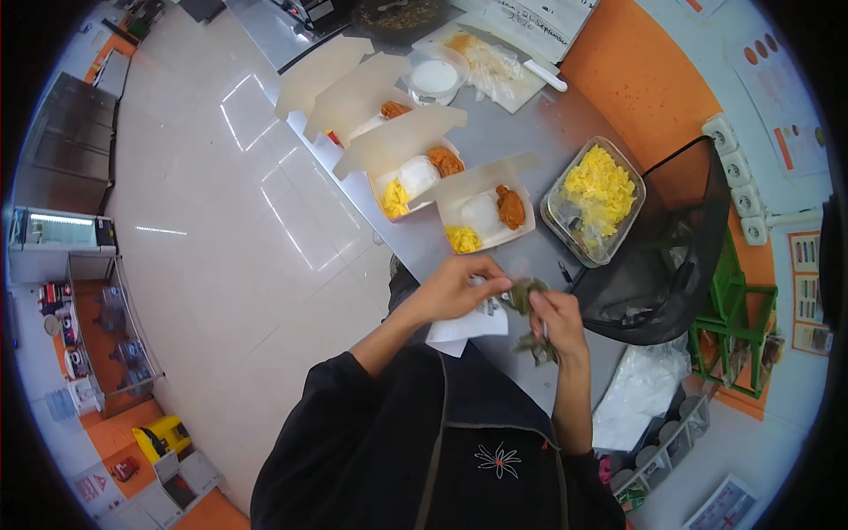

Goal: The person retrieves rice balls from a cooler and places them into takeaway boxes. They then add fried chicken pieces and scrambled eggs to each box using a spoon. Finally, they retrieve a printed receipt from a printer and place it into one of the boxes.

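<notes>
My left hand (461, 290) is closed in a pinch, and a white paper slip (468, 328) hangs beneath its fingers. Its fingertips meet the edge of a crumpled dark green bundle (521, 295), whose exact kind I cannot make out. Closed around that bundle is my right hand (558, 321), with more of the green stuff sticking out below the fingers. Just beyond my hands stands the nearest open carton box (501, 240), holding white rice (480, 213), yellow scrambled egg (462, 238) and a fried chicken piece (510, 208).
More open carton boxes (380, 208) with similar food line the counter's left edge. A clear tub of egg (601, 253), a lidded round container (435, 78) and a white-handled knife (546, 76) lie beyond. At right are a black mesh cover (658, 309) and green rack (730, 291).
</notes>
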A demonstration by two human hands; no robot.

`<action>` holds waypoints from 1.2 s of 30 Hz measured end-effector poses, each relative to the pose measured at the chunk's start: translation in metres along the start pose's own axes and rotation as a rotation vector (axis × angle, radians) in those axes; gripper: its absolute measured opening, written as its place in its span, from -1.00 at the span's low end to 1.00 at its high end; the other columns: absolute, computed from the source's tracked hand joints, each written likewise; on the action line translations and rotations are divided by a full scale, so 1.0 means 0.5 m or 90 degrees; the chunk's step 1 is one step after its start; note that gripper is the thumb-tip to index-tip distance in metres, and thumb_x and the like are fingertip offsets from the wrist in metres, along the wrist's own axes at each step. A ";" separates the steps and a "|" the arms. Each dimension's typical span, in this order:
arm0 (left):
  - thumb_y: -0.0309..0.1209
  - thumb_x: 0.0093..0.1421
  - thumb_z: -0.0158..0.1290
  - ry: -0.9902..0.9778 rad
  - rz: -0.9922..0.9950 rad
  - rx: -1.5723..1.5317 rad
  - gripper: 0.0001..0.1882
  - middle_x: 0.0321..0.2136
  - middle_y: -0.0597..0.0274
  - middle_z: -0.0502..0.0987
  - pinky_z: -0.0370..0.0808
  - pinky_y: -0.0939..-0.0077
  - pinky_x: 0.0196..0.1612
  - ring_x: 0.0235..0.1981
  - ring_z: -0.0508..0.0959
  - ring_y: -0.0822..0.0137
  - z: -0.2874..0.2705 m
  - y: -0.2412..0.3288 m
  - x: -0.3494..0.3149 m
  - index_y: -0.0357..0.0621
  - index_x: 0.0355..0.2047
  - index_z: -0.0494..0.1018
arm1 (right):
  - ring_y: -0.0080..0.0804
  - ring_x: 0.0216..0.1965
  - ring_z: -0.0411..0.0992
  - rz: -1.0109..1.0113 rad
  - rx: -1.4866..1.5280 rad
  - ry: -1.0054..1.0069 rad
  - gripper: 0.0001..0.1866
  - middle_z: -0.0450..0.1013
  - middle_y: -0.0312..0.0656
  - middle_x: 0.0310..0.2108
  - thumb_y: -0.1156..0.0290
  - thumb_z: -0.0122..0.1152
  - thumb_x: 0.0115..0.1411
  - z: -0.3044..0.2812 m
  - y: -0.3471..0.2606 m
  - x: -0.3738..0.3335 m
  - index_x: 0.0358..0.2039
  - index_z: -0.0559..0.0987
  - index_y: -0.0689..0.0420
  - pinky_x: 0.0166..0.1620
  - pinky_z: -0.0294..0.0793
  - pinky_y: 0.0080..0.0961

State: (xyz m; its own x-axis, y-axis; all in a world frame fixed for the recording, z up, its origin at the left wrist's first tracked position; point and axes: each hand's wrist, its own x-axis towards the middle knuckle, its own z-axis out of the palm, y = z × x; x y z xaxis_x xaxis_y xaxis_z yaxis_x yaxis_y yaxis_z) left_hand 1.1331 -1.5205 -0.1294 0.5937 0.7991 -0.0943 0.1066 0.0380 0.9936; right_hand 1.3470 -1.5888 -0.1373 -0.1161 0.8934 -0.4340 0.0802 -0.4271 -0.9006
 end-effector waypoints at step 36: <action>-0.24 0.13 0.01 0.116 -0.163 0.150 -0.69 -0.35 -0.09 0.54 0.45 0.28 -0.17 -0.24 0.54 0.00 -0.431 -0.144 -0.046 -0.16 -0.18 0.45 | -0.54 -0.40 0.41 0.180 -0.028 -0.012 -0.75 0.47 -0.18 -0.40 0.52 0.20 0.02 0.285 -0.133 0.621 -0.25 0.48 0.31 -0.33 0.40 -0.65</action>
State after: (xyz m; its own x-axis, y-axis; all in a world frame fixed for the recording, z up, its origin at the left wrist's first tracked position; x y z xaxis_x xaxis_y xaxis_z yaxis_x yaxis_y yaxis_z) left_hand 0.9402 -1.4123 -0.1853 0.3747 0.8761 -0.3034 0.4260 0.1280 0.8956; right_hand 1.1643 -1.3028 -0.2154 -0.1020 0.7367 -0.6685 0.1545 -0.6521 -0.7422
